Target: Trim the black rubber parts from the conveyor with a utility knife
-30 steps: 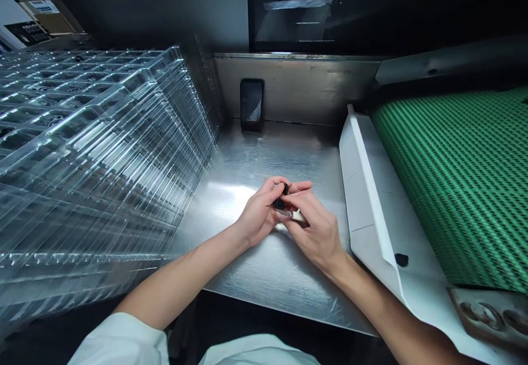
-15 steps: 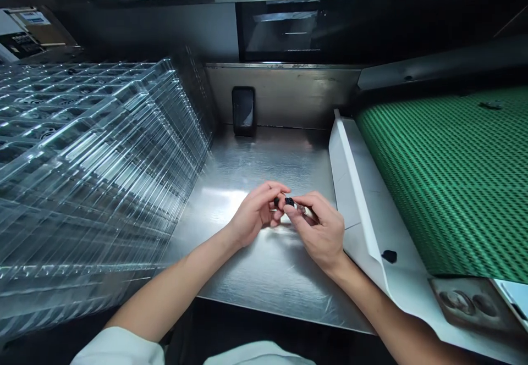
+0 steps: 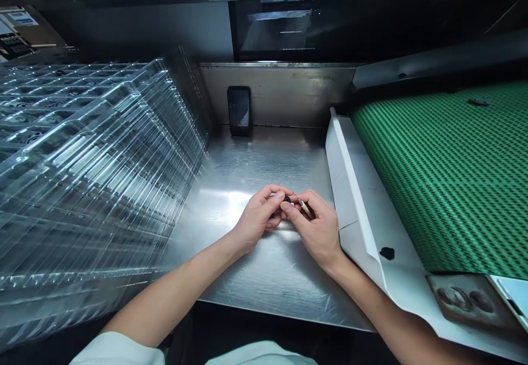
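Left hand [image 3: 258, 219] of mine has thumb and fingers closed in a pinch on a small black part [image 3: 287, 199], held just above the worktop [image 3: 270, 159], where the two hands meet. What worries me there is how little of it shows: a pinch slightly off its edge could squirt it out, and a round thing would probably roll. My right hand [image 3: 319, 225] has its fingers curled around a slim pale tool [image 3: 306, 209], thumb tip close against the black part. The thin tip seems to point at the left fingers, so a slip could prick one or scratch the part. I cannot tell whether the tip touches it.

As for pose, beside the clear trays [image 3: 124, 150], my left forearm [image 3: 173, 288] slants up from the lower left, thumb uppermost. My right forearm [image 3: 367, 293] comes from the lower right, wrist bent inward, close to the white guard [image 3: 350, 189]; a careless outward swing could knock that edge and jolt my grip.
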A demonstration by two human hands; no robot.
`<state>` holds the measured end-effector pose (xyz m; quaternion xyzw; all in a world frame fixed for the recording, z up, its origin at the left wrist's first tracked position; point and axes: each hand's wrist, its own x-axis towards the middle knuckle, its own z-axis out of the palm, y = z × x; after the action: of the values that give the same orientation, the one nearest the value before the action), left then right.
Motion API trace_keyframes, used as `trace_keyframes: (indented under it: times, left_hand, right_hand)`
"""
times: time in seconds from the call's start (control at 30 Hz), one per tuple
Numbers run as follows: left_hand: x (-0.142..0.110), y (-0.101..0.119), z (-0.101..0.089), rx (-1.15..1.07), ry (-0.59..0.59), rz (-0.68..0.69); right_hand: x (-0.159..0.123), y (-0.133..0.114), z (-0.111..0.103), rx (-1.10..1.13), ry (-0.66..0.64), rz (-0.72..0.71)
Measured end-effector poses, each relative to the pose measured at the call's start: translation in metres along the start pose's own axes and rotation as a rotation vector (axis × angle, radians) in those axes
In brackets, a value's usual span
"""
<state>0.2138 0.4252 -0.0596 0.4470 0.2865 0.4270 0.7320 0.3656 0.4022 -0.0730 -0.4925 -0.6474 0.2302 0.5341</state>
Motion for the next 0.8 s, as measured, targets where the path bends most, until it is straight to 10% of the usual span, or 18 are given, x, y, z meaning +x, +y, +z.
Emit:
trace_keyframes:
  times: [0.37,0.8]
  left_hand:
    - [0.005,-0.005,-0.004,0.053,0.005,0.162]
    - [-0.001,0.004,-0.015,0.08,-0.165,0.047]
  right_hand:
    - [0.0,-0.001,0.0,0.195,0.006,0.151]
    - [-0.004,-0.007,-0.003,0.288,0.046,0.199]
